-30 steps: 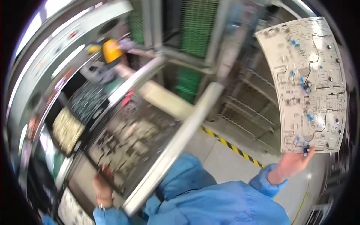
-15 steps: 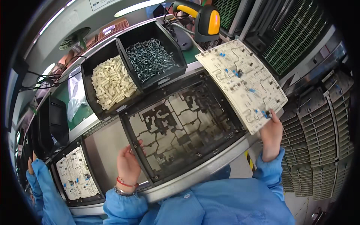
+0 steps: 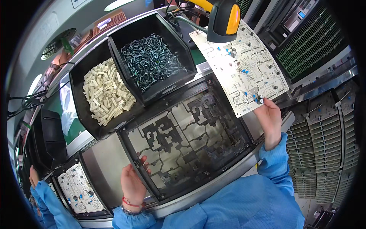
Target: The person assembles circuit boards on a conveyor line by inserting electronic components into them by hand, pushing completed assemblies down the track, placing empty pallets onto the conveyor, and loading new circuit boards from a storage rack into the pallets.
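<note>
My right hand (image 3: 269, 119) pinches the near corner of a pale circuit board (image 3: 241, 69) with blue parts, holding it tilted over the right end of a dark cut-out fixture pallet (image 3: 183, 141). The board's far end passes under a yellow and black hand scanner (image 3: 224, 20). My left hand (image 3: 133, 182) grips the pallet's near left edge, fingers curled over its rim. The pallet lies on a metal bench, and nothing sits in its cut-outs.
Two black bins stand behind the pallet: one with cream parts (image 3: 105, 91), one with dark capacitors (image 3: 150, 60). At lower left another person's blue sleeve (image 3: 45, 198) is beside a pallet holding a board (image 3: 78, 187). Racks of boards (image 3: 324, 141) fill the right side.
The board has come down from the rack side at the right and now sits over the pallet's right end, under the scanner. My left hand has stayed on the pallet's edge.
</note>
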`<move>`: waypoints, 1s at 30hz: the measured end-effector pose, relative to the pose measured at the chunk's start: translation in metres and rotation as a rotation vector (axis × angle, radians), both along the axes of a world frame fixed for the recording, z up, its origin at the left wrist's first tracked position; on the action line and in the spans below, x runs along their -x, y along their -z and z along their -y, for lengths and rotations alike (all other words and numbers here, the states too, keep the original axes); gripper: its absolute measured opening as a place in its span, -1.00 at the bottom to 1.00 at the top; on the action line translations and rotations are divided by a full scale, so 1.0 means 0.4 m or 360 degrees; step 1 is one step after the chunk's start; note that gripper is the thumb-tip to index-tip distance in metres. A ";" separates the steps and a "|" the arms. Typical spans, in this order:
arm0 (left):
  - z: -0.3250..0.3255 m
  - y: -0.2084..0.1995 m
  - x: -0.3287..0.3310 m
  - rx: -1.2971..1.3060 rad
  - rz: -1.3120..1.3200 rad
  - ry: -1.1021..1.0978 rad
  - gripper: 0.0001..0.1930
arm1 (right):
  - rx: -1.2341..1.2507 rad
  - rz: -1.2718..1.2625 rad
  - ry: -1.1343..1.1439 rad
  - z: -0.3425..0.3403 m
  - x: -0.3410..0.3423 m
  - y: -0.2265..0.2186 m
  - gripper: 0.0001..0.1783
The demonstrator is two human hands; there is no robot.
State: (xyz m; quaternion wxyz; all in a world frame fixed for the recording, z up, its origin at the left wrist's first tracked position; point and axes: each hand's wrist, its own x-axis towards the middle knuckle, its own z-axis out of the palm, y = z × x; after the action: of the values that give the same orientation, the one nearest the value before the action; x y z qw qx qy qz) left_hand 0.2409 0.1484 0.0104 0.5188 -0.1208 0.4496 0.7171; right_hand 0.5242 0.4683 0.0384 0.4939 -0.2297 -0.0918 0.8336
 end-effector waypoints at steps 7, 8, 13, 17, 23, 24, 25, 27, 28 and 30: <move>-0.002 -0.005 -0.004 0.0016 0.0028 0.0001 -0.55 | -0.0295 0.0298 -0.0301 -0.043 -0.023 0.027 -0.53; -0.002 -0.006 -0.005 0.0023 0.0017 0.0002 -0.56 | -0.0294 0.0302 -0.0301 -0.022 -0.005 -0.001 -0.53; 0.001 -0.012 -0.010 0.0081 -0.0043 -0.0031 -0.56 | -0.1374 0.1813 -0.0249 -0.005 0.091 -0.055 -0.58; -0.001 -0.010 -0.013 0.0087 -0.0160 -0.0034 -0.56 | -0.1461 0.1894 -0.0159 -0.072 0.125 -0.023 -0.59; -0.013 -0.016 -0.018 0.0157 -0.0335 -0.0002 -0.53 | -0.1373 0.1842 -0.0207 -0.090 0.163 -0.035 -0.56; -0.017 -0.017 -0.016 0.0161 -0.0342 -0.0004 -0.53 | -0.1437 0.1849 -0.0191 -0.096 0.163 -0.031 -0.55; -0.022 -0.016 -0.014 0.0182 -0.0357 -0.0014 -0.52 | -0.1501 0.1858 -0.0172 -0.103 0.162 -0.026 -0.55; -0.027 -0.017 -0.012 0.0215 -0.0369 -0.0039 -0.52 | -0.1511 0.1851 -0.0166 -0.113 0.156 0.003 -0.55; -0.038 -0.021 -0.008 0.0178 -0.0368 -0.0015 -0.52 | -0.1525 0.1853 -0.0147 -0.121 0.147 0.010 -0.56; -0.026 -0.018 -0.011 0.0139 -0.0370 -0.0025 -0.52 | -0.1483 0.1824 -0.0050 -0.094 0.093 0.014 -0.61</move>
State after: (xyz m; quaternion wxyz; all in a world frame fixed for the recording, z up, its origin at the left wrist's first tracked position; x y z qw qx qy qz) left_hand 0.2453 0.1590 0.0175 0.4517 -0.0631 0.5366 0.7100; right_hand 0.4870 0.5060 0.0329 0.4028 -0.3941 -0.6831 0.4645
